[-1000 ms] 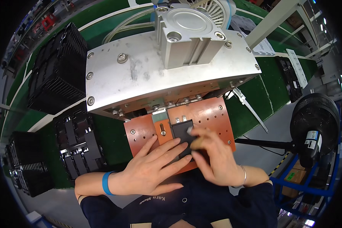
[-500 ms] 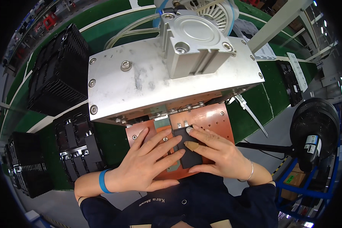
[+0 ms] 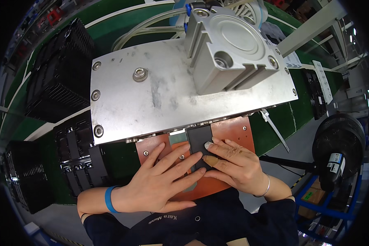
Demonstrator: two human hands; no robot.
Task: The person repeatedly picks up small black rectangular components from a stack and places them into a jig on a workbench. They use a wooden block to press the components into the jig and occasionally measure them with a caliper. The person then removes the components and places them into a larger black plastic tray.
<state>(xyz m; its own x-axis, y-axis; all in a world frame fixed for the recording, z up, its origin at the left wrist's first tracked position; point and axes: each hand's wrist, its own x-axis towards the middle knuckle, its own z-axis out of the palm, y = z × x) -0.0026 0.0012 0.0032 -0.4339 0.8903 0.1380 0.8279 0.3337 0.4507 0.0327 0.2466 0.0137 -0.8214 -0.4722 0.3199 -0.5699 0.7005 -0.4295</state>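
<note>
A dark grey flat rectangular block (image 3: 199,137) lies on a copper-coloured plate (image 3: 229,130), its far end at the front edge of a metal press (image 3: 156,88). My left hand (image 3: 153,176), with a blue wristband, is spread flat over the plate's left part. Its fingertips touch the block's left edge. From the right, my right hand (image 3: 235,164) rests stretched fingers on the block, thumb near its near end. A tan finger cover (image 3: 211,160) is on one fingertip. The fingers partly hide the block's near end, and the press covers the plate's far part.
A cylinder block (image 3: 238,49) stands on the press, with clear hoses (image 3: 151,30) behind. Stacked black trays (image 3: 59,74) and more black trays (image 3: 80,160) are at left. Calipers (image 3: 274,129) lie on the green bench at right, near a black fan (image 3: 336,143).
The block has slid away from me toward the press, and its metal tabs are now out of sight. My right hand moved slightly with it. The view has shifted nearer to the press.
</note>
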